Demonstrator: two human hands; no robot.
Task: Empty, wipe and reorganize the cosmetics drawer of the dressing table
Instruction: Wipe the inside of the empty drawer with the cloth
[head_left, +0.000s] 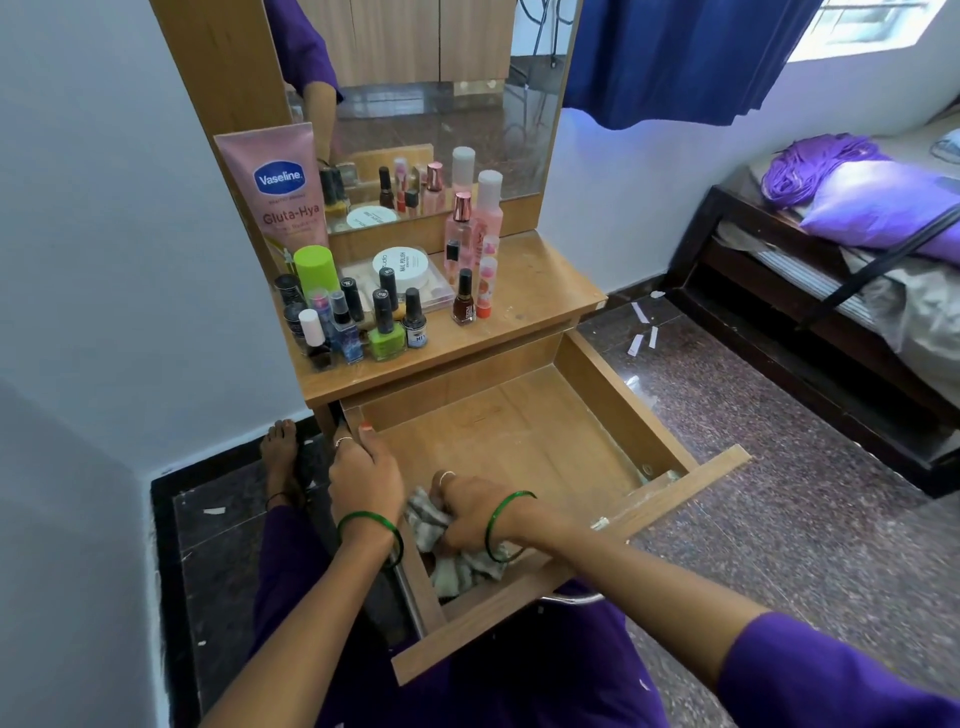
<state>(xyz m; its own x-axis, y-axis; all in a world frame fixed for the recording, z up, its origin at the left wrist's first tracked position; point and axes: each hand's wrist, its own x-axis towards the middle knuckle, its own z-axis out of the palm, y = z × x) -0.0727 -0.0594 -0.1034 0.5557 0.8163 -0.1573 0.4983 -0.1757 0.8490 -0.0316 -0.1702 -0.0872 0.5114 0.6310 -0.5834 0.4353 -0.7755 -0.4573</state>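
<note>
Right hand (470, 512) fingers curled, gripping crumpled grey-white cloth (457, 561) in near left corner of pulled-out wooden drawer (524, 441). Left hand (363, 475) fingers clamped over drawer's left wall. Smooth bare laminate bottom. Beyond, on counter (540, 291): glossy nail polish bottles (387, 325), pink Vaseline tube (280, 192).

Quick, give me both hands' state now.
Left hand: grips the drawer's left side wall.
Right hand: fingers curled around the cloth inside the drawer.

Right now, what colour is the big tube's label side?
Pink, with a blue Vaseline logo; the tube shows in the head view.
</note>
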